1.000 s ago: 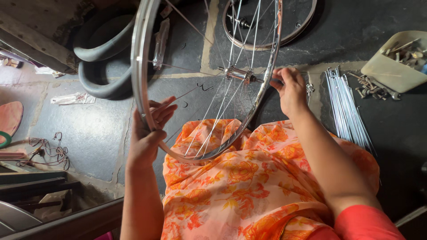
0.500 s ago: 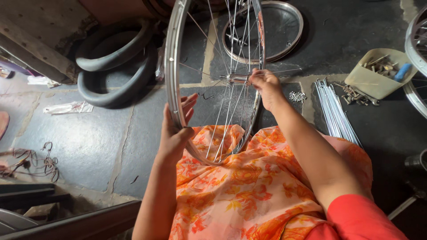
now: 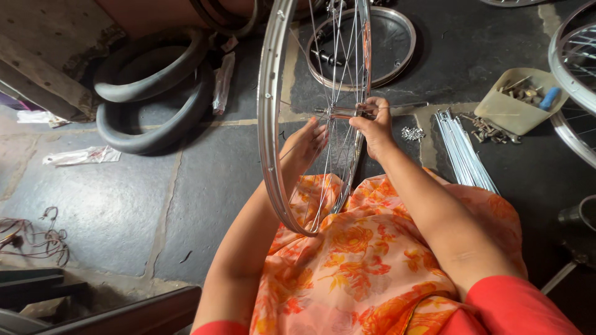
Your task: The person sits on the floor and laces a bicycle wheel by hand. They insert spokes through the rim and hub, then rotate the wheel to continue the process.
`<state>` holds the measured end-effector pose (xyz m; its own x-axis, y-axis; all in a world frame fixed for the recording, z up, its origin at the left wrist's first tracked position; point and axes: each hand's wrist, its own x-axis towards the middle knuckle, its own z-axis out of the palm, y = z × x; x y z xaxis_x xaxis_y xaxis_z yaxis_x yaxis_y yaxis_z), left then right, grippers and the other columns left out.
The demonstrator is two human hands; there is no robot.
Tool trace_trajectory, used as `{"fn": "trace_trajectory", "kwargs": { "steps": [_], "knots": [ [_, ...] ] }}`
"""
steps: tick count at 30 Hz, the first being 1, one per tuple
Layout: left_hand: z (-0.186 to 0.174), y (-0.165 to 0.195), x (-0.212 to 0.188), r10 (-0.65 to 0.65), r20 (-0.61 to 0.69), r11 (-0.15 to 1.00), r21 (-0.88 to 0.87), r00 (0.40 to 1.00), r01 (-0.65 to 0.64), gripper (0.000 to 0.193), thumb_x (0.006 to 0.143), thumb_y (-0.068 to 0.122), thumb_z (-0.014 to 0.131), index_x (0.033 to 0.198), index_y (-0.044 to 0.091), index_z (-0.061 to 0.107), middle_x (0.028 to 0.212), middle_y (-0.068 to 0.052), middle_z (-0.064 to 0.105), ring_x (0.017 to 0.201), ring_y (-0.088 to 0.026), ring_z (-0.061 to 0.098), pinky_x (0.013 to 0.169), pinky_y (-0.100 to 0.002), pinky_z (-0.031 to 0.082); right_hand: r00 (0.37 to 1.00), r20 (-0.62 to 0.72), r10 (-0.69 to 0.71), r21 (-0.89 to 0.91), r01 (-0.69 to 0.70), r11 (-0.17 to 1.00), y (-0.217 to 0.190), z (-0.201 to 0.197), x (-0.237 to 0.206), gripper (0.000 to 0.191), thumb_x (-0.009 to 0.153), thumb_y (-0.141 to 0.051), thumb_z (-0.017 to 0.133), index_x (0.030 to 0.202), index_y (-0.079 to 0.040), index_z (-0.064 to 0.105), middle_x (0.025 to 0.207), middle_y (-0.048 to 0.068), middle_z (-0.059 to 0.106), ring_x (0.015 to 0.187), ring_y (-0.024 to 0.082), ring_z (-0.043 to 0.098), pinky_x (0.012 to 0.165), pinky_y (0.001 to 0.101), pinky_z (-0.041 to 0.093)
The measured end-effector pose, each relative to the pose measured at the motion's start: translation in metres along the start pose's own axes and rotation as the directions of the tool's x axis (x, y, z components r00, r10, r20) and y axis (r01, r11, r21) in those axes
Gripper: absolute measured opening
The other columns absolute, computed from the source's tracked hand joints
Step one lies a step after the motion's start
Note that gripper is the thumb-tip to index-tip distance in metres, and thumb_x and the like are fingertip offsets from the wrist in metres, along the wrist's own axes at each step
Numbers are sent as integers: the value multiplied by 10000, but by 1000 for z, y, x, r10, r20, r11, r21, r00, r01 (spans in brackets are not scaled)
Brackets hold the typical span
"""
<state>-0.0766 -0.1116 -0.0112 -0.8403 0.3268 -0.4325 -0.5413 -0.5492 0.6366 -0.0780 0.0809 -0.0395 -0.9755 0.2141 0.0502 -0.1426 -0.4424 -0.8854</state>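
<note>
On our lap, above the orange flowered cloth [image 3: 366, 273], we hold a bicycle wheel rim [image 3: 268, 124] upright and nearly edge-on, its lowest curve resting against the cloth and its top running out of view. Our left hand [image 3: 305, 144] reaches in among the thin spokes [image 3: 335, 68] from the left side, fingers loosely spread and slightly curled, touching the spokes just below the hub [image 3: 340, 112]; we cannot tell whether it grips any 1 of them. Our right hand [image 3: 372, 124] is on the other side of the wheel, its fingers pinched closed around the end of the hub axle, thumb pressed in from above.

Beyond the wheel, a second rim [image 3: 397, 59] lies flat on the dark stone floor [image 3: 186, 186]. To the right, a bundle of loose silver spokes [image 3: 462, 149] lies on the floor near our knee, with a small heap of spoke nipples [image 3: 413, 133] just beside our right hand. Farther right sits a beige plastic tray [image 3: 506, 115] holding small metal parts. At the left, 2 black rubber tyres [image 3: 149, 105] lie stacked against the wall.
</note>
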Motion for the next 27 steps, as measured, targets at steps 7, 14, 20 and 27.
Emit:
{"fn": "trace_trajectory", "kwargs": {
  "steps": [7, 14, 20, 27],
  "knots": [
    [28, -10, 34, 252, -49, 967, 47, 967, -249, 111, 995, 161, 644, 1041, 61, 662, 871, -28, 673, 731, -102, 624, 634, -243, 518, 995, -81, 51, -24, -53, 998, -7, -6, -1, 768, 730, 45, 763, 1368, -125, 371, 1235, 94, 543, 1047, 183, 617, 863, 348, 606],
    [-27, 26, 14, 705, -133, 708, 94, 696, -700, 204, 999, 236, 652, 986, 39, 703, 871, -47, 726, 741, -132, 684, 669, -268, 570, 998, -44, 40, 55, -37, 998, -1, -21, 0, 746, 740, 20, 770, 1359, -123, 378, 1241, 72, 542, 1071, 170, 602, 889, 343, 595],
    [-44, 36, 0, 782, -312, 613, 223, 540, -758, 213, 1003, 229, 701, 1000, 16, 686, 864, -60, 731, 691, -109, 677, 599, -243, 559, 1000, -7, 13, -18, -13, 1000, 4, -19, -1, 633, 757, -3, 774, 1311, -87, 480, 1207, 66, 550, 1085, 160, 587, 913, 318, 596],
    [-28, 45, -12, 750, -453, 593, 136, 482, -794, 143, 923, 133, 706, 947, -6, 683, 825, -98, 738, 637, -143, 704, 545, -271, 594, 999, 35, -22, -99, 25, 995, 6, -14, 1, 495, 765, -43, 773, 1226, -50, 593, 1076, 23, 609, 965, 126, 615, 844, 284, 569]
  ]
}}
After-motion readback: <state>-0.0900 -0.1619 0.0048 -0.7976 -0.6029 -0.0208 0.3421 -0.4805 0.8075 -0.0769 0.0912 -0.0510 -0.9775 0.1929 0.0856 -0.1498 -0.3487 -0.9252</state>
